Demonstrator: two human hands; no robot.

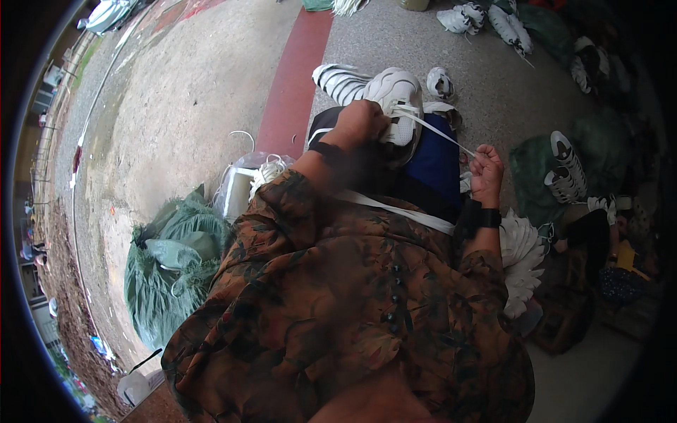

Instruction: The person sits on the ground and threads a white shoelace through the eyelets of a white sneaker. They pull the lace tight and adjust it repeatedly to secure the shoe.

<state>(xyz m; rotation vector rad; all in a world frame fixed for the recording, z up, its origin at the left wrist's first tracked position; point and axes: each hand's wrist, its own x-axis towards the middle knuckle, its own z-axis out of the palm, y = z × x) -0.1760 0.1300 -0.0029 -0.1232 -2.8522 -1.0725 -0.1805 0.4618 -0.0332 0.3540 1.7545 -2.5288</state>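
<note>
Left hand [360, 123] grips a white lace-up sneaker [395, 99]; right hand [486, 173] pinches its taut white lace [441, 134], which could slip free.

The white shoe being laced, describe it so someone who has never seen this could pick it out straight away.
Start at the red stripe across the concrete floor; just right of it, on the person's lap, sits the white shoe. The left hand grips it and the right hand pulls its lace taut. Other shoes lie loose on the floor, unheld.
</note>
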